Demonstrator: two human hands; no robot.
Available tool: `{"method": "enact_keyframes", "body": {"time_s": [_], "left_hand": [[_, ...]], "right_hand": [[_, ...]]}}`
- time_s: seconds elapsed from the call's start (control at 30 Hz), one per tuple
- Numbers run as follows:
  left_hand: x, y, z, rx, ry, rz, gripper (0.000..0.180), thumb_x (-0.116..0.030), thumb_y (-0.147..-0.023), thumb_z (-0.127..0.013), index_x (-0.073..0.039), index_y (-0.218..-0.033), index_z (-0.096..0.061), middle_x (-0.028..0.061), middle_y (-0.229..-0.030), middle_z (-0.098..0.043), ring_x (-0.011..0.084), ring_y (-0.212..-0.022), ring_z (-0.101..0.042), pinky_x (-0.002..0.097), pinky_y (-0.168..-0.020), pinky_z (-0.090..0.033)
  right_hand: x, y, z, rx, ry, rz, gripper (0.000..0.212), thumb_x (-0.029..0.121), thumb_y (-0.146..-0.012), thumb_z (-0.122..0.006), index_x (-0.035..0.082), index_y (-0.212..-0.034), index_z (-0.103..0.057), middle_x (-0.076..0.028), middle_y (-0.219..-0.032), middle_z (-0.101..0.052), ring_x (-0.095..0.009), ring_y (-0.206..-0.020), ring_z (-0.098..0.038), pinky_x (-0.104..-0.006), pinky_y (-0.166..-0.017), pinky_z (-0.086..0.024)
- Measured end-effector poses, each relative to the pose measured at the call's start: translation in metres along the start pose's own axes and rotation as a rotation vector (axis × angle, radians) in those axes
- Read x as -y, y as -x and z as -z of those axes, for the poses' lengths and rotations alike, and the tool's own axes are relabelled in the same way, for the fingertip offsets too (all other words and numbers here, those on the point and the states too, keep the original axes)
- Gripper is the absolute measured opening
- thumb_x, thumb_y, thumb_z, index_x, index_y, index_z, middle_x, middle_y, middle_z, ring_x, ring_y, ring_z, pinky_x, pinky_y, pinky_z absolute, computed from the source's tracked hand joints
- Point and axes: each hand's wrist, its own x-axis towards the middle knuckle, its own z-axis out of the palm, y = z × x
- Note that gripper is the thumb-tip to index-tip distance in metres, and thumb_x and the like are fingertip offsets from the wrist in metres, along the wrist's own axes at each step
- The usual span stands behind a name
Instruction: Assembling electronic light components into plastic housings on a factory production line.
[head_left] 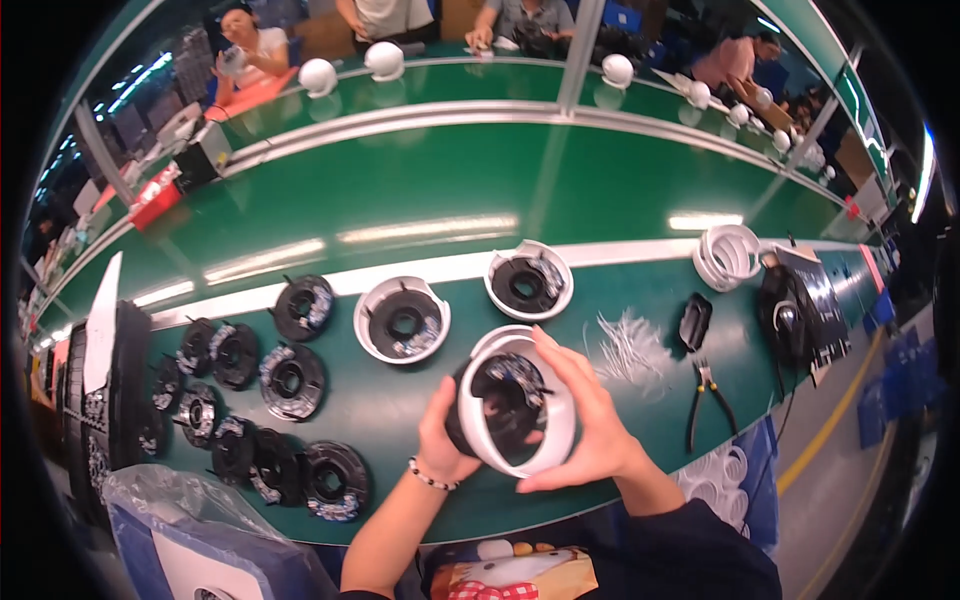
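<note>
Close in front of me, both hands hold up a white ring-shaped housing (565,432) and a black round part (503,388) with small silvery components inside it. My left hand (442,440), a beaded bracelet on its wrist, grips the dark part at the left. Around the white rim at the right curls my right hand (592,415), thumb low and fingers on top. Behind them on the green bench stand a white housing (445,335) and another white housing (570,295), each with a black round part inside.
Several loose black round parts (292,382) lie at the left, near a black crate stack (130,370). Rightward are thin white strips (632,348), pliers (708,390), a small black tray (694,322) and stacked white rings (728,257). Across the green conveyor (400,200) people work near white spheres (384,62).
</note>
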Motion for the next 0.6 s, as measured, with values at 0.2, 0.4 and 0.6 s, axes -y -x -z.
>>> {"method": "enact_keyframes", "body": {"time_s": [0.2,0.4,0.6], "left_hand": [[0.000,-0.005,0.003,-0.077,-0.031,-0.061,0.055,-0.046,-0.088,-0.028,-0.004,-0.123,-0.037,0.0160,-0.117,-0.047,0.0287,-0.103,-0.050,0.0464,-0.083,-0.046],[0.002,0.001,0.001,-0.105,-0.053,-0.064,0.055,-0.046,-0.088,-0.028,-0.003,-0.119,-0.040,0.0154,-0.113,-0.049,0.0264,-0.100,-0.052,0.0422,-0.084,-0.046],[0.002,-0.002,-0.015,-0.091,-0.088,0.001,0.057,-0.048,-0.086,-0.031,-0.002,-0.118,-0.043,0.0152,-0.113,-0.050,0.0275,-0.103,-0.050,0.0413,-0.089,-0.041]], "right_hand": [[0.000,0.001,-0.017,-0.042,0.182,0.041,0.097,0.041,-0.047,-0.080,0.000,-0.122,-0.035,-0.028,-0.130,-0.026,-0.042,-0.115,-0.032,-0.0465,-0.093,-0.028],[-0.001,0.008,-0.023,-0.059,0.175,0.026,0.096,0.040,-0.047,-0.080,0.000,-0.122,-0.034,-0.027,-0.130,-0.026,-0.042,-0.114,-0.032,-0.0470,-0.092,-0.030],[-0.011,0.012,-0.008,-0.100,-0.454,-0.210,0.103,0.030,-0.045,-0.083,0.001,-0.127,-0.028,-0.022,-0.131,-0.028,-0.034,-0.121,-0.030,-0.0398,-0.097,-0.029]]}}
